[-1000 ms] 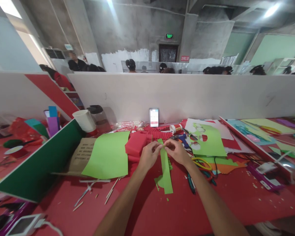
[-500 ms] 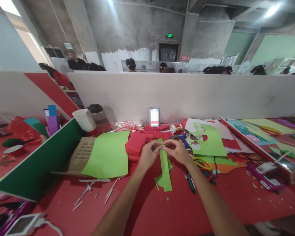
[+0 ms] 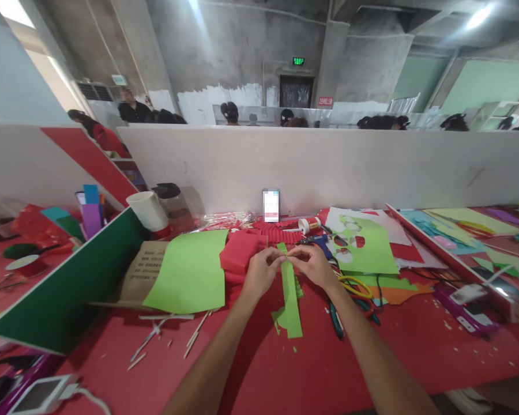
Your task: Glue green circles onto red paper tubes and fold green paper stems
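A long green paper strip point(image 3: 290, 297) runs from my fingers down toward me over the red table point(image 3: 311, 369). My left hand point(image 3: 262, 274) pinches the strip's far end from the left. My right hand point(image 3: 313, 266) pinches the same end from the right, fingertips almost touching the left ones. Both hands are closed on the paper just in front of a stack of red foam pieces point(image 3: 240, 253). A small green offcut lies beside the strip's near end.
A large green sheet point(image 3: 190, 271) lies left on a cardboard box. A white cup point(image 3: 147, 212), a glue tube point(image 3: 309, 225), a blue glue gun point(image 3: 322, 245), pens point(image 3: 335, 320), a cut green sheet point(image 3: 365, 245) and a phone point(image 3: 270, 206) surround the hands. White partition behind; people beyond it.
Both hands have stayed on the strip's far end with only small finger movements. The strip's near end has shifted slightly.
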`<state>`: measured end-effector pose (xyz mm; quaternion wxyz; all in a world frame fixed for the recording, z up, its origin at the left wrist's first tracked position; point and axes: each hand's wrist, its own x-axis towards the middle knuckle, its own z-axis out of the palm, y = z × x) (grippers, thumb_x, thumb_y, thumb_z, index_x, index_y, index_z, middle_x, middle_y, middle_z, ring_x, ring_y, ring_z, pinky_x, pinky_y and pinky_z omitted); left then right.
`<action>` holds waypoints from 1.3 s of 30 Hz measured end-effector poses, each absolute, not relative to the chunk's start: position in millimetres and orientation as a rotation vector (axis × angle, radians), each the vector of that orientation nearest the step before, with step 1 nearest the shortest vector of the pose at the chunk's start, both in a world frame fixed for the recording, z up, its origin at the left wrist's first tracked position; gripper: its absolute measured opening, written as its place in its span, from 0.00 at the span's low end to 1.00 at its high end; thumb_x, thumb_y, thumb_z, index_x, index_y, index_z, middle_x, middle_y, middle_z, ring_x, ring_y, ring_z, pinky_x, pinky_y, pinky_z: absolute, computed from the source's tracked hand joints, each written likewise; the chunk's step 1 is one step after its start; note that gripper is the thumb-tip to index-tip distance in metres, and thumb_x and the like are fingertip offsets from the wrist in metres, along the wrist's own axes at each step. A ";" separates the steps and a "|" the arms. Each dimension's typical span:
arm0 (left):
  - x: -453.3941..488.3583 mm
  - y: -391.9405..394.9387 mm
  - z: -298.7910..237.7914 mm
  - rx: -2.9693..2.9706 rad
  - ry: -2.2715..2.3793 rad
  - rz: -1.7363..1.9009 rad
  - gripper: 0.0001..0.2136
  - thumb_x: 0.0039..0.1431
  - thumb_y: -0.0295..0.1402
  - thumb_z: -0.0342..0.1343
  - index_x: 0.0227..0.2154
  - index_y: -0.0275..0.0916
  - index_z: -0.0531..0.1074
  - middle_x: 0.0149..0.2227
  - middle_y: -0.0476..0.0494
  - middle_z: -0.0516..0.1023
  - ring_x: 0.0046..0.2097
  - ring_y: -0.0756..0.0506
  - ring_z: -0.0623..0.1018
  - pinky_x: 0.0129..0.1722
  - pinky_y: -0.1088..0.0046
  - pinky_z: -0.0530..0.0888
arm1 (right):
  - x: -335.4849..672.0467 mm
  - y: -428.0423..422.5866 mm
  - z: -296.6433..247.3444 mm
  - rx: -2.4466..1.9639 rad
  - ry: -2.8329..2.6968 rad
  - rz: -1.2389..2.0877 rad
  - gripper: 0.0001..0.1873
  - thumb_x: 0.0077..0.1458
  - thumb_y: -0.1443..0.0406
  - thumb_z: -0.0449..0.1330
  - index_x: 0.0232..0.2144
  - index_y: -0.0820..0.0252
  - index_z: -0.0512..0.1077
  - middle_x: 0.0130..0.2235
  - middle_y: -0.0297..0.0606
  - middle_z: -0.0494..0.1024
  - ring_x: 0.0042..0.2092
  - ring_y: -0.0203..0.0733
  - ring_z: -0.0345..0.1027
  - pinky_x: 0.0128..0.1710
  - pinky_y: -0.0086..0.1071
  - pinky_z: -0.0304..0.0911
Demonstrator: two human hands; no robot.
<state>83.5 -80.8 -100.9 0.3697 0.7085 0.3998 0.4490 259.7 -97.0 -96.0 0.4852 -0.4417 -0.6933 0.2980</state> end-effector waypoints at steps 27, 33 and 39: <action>86.4 -83.7 -102.7 1.951 0.980 1.173 0.09 0.58 0.37 0.56 0.39 0.39 0.73 0.32 0.46 0.76 0.32 0.48 0.74 0.33 0.74 0.71 | 261.2 -92.8 -98.5 -1.061 -1.509 0.916 0.09 0.51 0.60 0.64 0.33 0.60 0.75 0.29 0.34 0.76 0.31 0.38 0.70 0.31 0.30 0.64; 84.9 -80.5 -106.1 1.915 0.996 1.199 0.10 0.58 0.37 0.56 0.39 0.38 0.74 0.33 0.45 0.78 0.33 0.47 0.76 0.34 0.74 0.72 | 263.2 -92.3 -97.3 -1.008 -1.579 0.960 0.15 0.50 0.59 0.66 0.39 0.60 0.77 0.39 0.40 0.80 0.39 0.43 0.74 0.41 0.34 0.68; 83.7 -79.2 -107.5 1.926 1.019 1.168 0.10 0.60 0.36 0.54 0.40 0.38 0.75 0.34 0.44 0.79 0.34 0.47 0.76 0.35 0.73 0.72 | 261.8 -95.4 -92.6 -1.061 -1.721 0.715 0.12 0.54 0.59 0.63 0.39 0.58 0.78 0.38 0.40 0.80 0.38 0.43 0.73 0.41 0.35 0.67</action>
